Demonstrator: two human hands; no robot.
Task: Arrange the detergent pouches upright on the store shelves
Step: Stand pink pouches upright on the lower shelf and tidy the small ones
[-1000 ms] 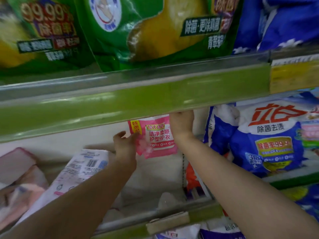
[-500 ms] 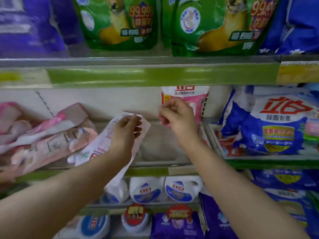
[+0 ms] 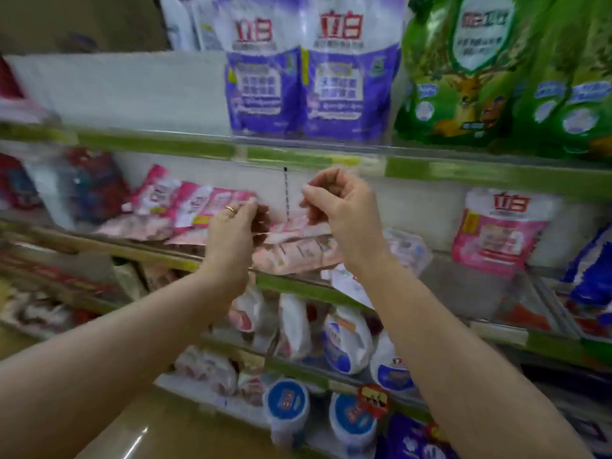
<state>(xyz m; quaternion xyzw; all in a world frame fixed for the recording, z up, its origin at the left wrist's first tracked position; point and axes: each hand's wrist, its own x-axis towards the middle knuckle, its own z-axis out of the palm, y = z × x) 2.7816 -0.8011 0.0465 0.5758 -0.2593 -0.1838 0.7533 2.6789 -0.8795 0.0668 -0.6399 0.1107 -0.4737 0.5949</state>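
Head camera view, blurred by motion, takes in green-edged store shelves (image 3: 480, 175) stacked in several tiers. On the top shelf two purple-and-white pouches (image 3: 308, 84) stand upright side by side, with green pouches (image 3: 496, 77) just to their right. On the middle shelf a pile of pink detergent pouches (image 3: 198, 210) lies slumped and flat toward the left end, more pink pouches (image 3: 294, 250) lie flat at the front edge between the two forearms, and one pink-and-white pouch (image 3: 496, 233) stands upright toward the right end, near the shelf's back wall. A blue bag (image 3: 592, 270) sits at the far right edge. Lower shelves carry white bottles (image 3: 344, 339) and blue-capped tubs (image 3: 286, 409). Both bare arms reach up to the middle shelf. The left hand (image 3: 231, 226), wearing a ring (image 3: 229, 209), has its fingers pinched together at the edge of the flat pink pouches; whether it actually grips one is too blurred to tell. The right hand (image 3: 341, 207) is curled with fingertips close together above the same pouches, and its hold cannot be told either.
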